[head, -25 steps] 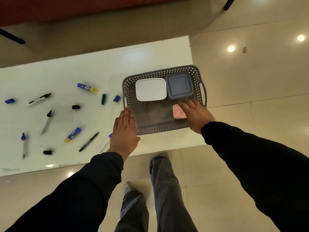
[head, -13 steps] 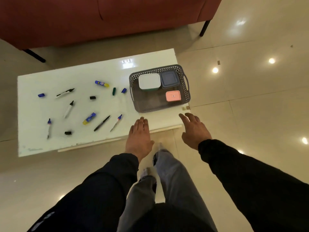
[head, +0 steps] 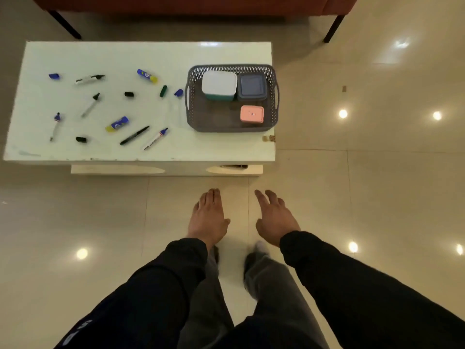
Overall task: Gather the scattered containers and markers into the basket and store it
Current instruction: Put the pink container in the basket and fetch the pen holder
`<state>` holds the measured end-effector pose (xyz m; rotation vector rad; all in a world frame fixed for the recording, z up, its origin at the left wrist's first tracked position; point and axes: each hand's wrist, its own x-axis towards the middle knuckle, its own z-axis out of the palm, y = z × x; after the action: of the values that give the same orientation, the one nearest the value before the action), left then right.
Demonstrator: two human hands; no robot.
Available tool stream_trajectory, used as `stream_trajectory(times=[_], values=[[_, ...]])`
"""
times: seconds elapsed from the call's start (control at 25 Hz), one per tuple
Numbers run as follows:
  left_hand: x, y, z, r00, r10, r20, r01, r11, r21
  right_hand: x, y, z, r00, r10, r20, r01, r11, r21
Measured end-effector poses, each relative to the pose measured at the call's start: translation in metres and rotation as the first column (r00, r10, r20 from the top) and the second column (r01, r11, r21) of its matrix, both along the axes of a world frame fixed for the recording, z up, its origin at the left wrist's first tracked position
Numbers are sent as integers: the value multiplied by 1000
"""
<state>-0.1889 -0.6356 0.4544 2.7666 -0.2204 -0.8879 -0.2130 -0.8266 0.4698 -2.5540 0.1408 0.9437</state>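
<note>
Your left hand [head: 207, 217] and right hand [head: 273, 217] hang empty, fingers [head: 210, 197] released: bunch the markers [head: 134, 139] from the tabletop's [head: 125, 56] left into the basket [head: 231, 67].

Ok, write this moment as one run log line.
containers: three in basket | markers: loose on table | left hand: open | right hand: open

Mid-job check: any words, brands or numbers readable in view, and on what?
Nothing reads clearly.
Blue-capped marker: dark print along the barrel, blurred.
Blue-and-yellow stick: label blurred.
Pink box: small mark on the lid, too small.
Left sleeve: pale letters near the frame's bottom edge, blurred.
</note>
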Motion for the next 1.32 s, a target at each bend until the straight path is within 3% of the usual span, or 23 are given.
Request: stream_trajectory(times=[0.2, 0.36, 0.72, 0.88, 1.32], values=[[-21, -12, -84, 998, 41, -38, -41, 999, 12, -4, -12, -91, 1000, -18, -22, 19, 999, 51], [4, -10, -205, 999, 41, 0, -41, 999, -3, 14, -9, -211, 999, -26, 20, 25, 999, 43], [81, -12, -434, 970, 82, 227, -78, 997, -29, 81, 2, -434, 977, -102, 185, 88, 993, 80], [103, -11, -464, 944, 99, 315, -86, 995, -55, 101, 5, -467, 964, -101, 248, 78, 992, 99], [134, -8, -472, 941, 21, 338, 16, 994, -106, 126, 9, -484, 949, -203, 242, 146, 961, 235]])
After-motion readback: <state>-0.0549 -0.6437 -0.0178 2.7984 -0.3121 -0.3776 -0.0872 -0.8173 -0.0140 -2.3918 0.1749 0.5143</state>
